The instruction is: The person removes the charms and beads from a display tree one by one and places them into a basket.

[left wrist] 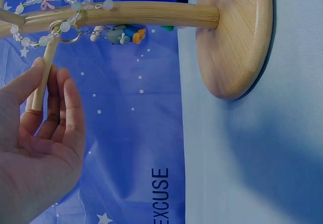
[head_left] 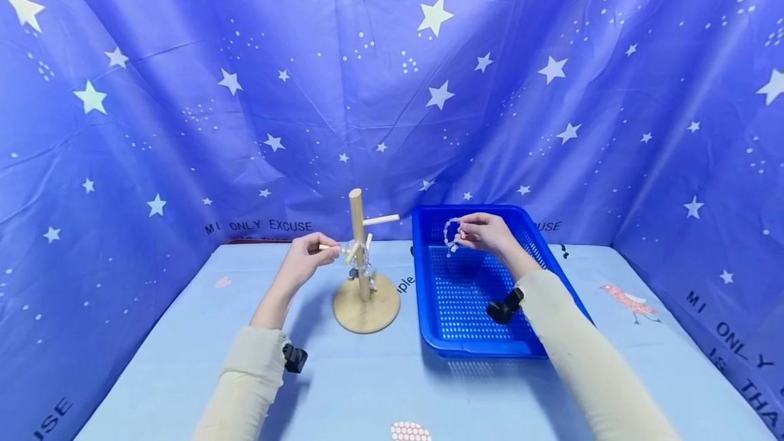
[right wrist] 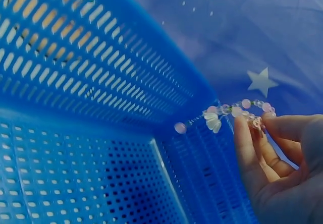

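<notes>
A wooden stand (head_left: 357, 216) with a round base and several short pegs stands on the table. My left hand (head_left: 305, 257) pinches one of its pegs (left wrist: 44, 77) between thumb and fingers. A pale beaded bracelet (left wrist: 33, 43) with a pink bow and a white flower charm hangs around that peg near the post. A key ring with a small grey and blue figure (left wrist: 121, 35) also hangs by the post. Over the blue basket, my right hand (head_left: 490, 233) pinches a pink and clear beaded bracelet (right wrist: 246, 104); its white charm and end bead dangle.
The blue perforated basket (head_left: 450, 346) sits right of the stand, its near left wall between them. An upper peg (head_left: 382, 220) sticks out toward the basket. A star-patterned blue curtain (head_left: 343, 87) closes off the back and sides of the light blue tabletop (head_left: 343, 386).
</notes>
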Demonstrator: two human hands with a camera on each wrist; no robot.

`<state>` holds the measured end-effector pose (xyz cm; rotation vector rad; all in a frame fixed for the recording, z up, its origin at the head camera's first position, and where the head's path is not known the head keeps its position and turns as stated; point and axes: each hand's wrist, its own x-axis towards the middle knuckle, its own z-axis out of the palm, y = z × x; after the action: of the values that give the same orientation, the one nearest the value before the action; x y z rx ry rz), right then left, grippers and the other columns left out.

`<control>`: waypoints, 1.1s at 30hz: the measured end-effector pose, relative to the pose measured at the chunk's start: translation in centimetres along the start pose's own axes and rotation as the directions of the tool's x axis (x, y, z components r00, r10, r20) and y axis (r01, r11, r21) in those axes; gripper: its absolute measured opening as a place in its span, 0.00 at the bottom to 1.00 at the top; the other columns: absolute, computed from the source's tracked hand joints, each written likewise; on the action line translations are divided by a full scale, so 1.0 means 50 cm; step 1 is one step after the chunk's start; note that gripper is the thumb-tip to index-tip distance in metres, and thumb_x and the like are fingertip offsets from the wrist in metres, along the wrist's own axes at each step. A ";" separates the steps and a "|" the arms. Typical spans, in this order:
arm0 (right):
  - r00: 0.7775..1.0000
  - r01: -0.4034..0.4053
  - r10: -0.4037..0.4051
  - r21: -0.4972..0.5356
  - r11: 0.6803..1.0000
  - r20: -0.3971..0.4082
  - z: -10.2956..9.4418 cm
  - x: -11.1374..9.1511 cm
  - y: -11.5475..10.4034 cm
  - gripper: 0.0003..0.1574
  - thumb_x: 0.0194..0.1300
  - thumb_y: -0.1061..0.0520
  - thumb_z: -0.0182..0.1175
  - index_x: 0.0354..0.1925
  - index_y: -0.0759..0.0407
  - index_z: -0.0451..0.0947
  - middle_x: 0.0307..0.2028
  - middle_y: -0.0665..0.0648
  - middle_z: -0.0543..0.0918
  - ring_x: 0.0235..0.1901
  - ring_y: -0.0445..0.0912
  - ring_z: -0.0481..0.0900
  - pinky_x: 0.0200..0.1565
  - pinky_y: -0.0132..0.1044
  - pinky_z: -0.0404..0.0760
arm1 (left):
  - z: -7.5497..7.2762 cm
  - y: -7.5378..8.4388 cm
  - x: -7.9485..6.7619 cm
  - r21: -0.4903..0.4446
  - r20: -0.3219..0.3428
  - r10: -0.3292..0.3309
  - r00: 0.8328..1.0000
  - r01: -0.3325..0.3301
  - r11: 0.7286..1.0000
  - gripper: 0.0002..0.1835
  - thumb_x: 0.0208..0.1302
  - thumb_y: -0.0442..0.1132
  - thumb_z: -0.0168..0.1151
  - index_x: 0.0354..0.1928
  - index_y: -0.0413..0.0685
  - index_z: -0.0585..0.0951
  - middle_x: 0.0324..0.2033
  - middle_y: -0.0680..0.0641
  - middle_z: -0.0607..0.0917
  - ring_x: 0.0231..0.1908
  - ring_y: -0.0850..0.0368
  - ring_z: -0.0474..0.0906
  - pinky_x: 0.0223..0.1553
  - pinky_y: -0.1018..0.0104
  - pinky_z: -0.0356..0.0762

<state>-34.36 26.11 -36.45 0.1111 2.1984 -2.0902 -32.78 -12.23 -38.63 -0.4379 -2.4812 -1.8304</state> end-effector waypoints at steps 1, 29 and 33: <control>1.000 -0.009 0.009 -0.010 1.000 0.003 -0.001 0.004 0.004 0.26 0.74 0.65 0.52 0.65 0.76 0.64 0.30 0.49 0.81 0.30 0.38 0.83 0.42 0.30 0.88 | -0.001 0.000 0.000 -0.001 0.001 0.000 1.000 0.000 1.000 0.12 0.67 0.34 0.64 0.45 0.29 0.80 0.39 0.44 0.88 0.37 0.61 0.83 0.47 0.69 0.87; 0.960 -0.228 0.261 -0.254 0.940 0.106 -0.028 0.020 0.069 0.23 0.74 0.69 0.49 0.63 0.79 0.65 0.32 0.54 0.79 0.31 0.41 0.83 0.40 0.30 0.88 | -0.004 0.001 -0.002 0.006 0.008 -0.002 1.000 0.002 1.000 0.12 0.68 0.35 0.63 0.45 0.30 0.80 0.40 0.43 0.88 0.37 0.64 0.82 0.48 0.68 0.87; 0.959 -0.250 0.279 -0.301 0.920 0.056 -0.037 0.020 0.072 0.22 0.74 0.68 0.49 0.62 0.77 0.68 0.32 0.54 0.80 0.30 0.41 0.83 0.40 0.31 0.89 | -0.002 0.000 -0.001 0.004 0.007 0.002 1.000 -0.002 1.000 0.12 0.68 0.35 0.63 0.45 0.30 0.80 0.41 0.43 0.87 0.37 0.64 0.82 0.48 0.68 0.87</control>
<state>-34.98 28.11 -40.05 0.2587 2.2574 -1.5813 -32.75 -12.36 -38.59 -0.4477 -2.4878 -1.8259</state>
